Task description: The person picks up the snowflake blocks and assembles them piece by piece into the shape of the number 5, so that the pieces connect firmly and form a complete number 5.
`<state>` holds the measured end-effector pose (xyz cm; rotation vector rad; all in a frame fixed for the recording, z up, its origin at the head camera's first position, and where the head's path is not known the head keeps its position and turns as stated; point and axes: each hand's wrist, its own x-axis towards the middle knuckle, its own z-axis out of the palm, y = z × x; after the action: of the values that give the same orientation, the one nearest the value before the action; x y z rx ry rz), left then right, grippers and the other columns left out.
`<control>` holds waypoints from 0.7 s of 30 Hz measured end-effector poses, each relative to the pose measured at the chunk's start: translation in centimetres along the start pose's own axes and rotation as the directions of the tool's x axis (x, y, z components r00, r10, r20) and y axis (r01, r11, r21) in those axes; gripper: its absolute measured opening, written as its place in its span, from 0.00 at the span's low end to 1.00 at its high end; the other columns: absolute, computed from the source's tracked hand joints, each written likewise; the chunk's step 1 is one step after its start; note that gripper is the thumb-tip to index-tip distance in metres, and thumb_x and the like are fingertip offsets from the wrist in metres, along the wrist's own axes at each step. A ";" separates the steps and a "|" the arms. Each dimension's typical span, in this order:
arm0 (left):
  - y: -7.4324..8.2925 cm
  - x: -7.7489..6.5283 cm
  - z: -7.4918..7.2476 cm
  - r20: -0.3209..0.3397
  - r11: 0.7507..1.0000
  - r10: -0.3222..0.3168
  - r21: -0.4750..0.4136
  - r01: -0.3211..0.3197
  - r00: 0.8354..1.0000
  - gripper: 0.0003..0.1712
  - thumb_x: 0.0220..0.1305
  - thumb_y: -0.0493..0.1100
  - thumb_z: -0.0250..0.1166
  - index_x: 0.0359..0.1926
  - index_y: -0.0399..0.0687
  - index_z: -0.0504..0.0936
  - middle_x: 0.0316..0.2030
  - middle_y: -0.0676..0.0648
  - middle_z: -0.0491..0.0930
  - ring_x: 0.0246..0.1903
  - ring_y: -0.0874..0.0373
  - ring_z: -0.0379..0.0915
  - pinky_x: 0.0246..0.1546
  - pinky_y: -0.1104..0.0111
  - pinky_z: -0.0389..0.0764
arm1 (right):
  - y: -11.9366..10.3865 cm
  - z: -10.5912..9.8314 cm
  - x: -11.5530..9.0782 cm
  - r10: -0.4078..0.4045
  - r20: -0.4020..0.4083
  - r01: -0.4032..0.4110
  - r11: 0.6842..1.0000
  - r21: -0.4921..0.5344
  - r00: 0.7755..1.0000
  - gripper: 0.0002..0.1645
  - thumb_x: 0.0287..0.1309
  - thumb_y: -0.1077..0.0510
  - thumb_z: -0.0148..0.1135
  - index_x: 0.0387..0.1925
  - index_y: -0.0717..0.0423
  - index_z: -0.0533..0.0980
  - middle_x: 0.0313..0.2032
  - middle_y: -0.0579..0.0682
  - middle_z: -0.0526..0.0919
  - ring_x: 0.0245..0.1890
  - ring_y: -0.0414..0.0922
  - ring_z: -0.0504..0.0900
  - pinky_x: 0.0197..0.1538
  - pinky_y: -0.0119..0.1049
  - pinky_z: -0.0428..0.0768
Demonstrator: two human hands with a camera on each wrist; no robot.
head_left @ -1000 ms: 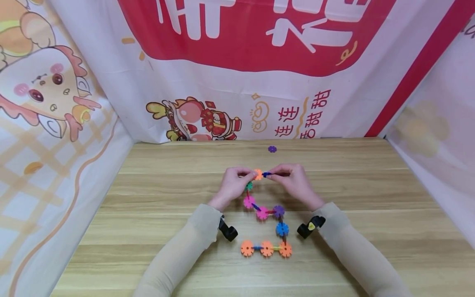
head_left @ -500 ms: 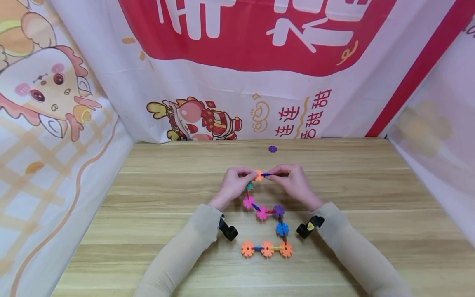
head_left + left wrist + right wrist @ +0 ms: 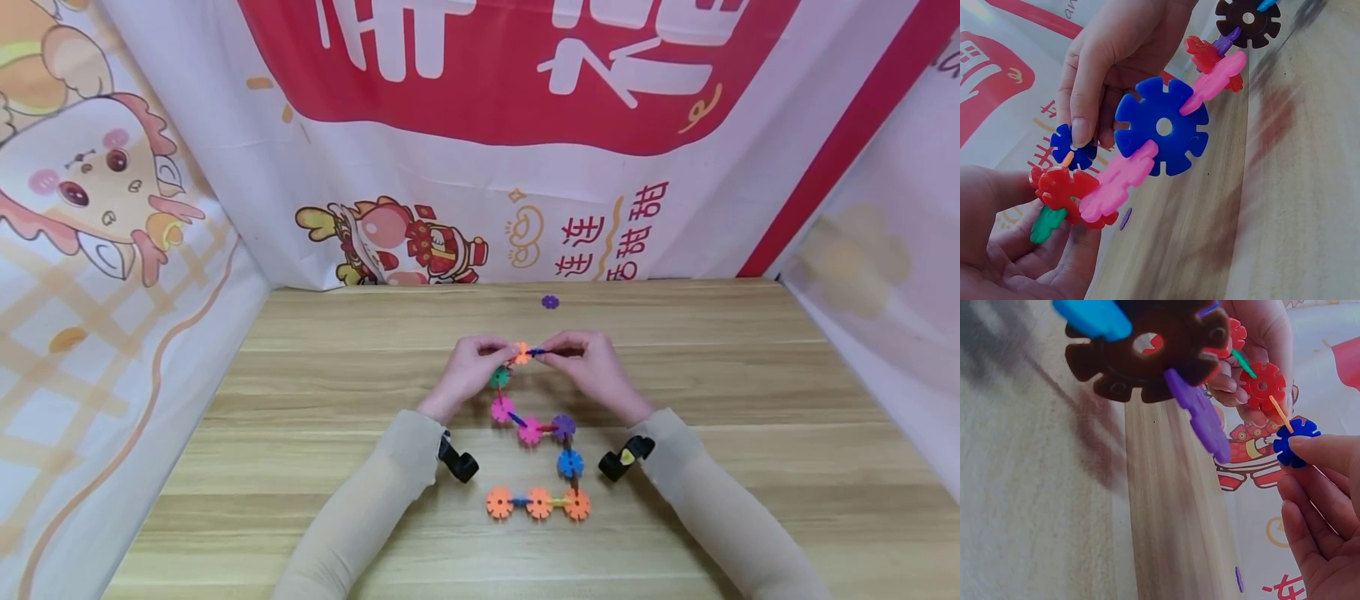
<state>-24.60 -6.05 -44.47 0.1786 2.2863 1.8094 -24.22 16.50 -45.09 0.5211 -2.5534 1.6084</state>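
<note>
Notched plastic discs, slotted edge to face, form a long chain. My left hand (image 3: 474, 365) pinches a red disc (image 3: 1262, 386) close to the chain's far end. A thin orange disc (image 3: 522, 353) links it to a small-looking blue disc (image 3: 1297, 442), which my right hand (image 3: 588, 367) pinches between thumb and fingers. Beside the left fingers, a green disc (image 3: 1049, 224) joins the red ones. Pink (image 3: 1124, 182) and larger-looking blue discs (image 3: 1163, 127) follow. A brown disc (image 3: 1147, 347) and a purple disc (image 3: 1200, 419) sit farther along the chain.
The chain zigzags toward me over the wooden table (image 3: 337, 467), ending in a row of orange discs (image 3: 539, 502). One loose purple disc (image 3: 551, 302) lies near the back edge. Printed cloth (image 3: 450, 167) hangs behind the table and at both sides.
The green disc beside my left hand has shifted slightly left, showing more of its face. Both hands keep their pinch at nearly the same spot.
</note>
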 end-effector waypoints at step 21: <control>-0.2 0.0 -0.3 -0.001 0.999 0.025 0.040 -0.025 1.000 0.14 0.70 0.49 0.68 0.48 0.46 0.88 0.41 0.50 0.87 0.44 0.55 0.81 0.55 0.57 0.77 | 0.5 -1.2 1.7 0.112 0.065 -0.115 0.992 0.047 0.992 0.24 0.60 0.37 0.71 0.48 0.48 0.85 0.44 0.45 0.87 0.45 0.45 0.84 0.51 0.46 0.82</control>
<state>-24.69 -6.37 -44.59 0.2128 2.3328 1.7770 -26.12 17.30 -44.55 0.4442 -2.6385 1.7242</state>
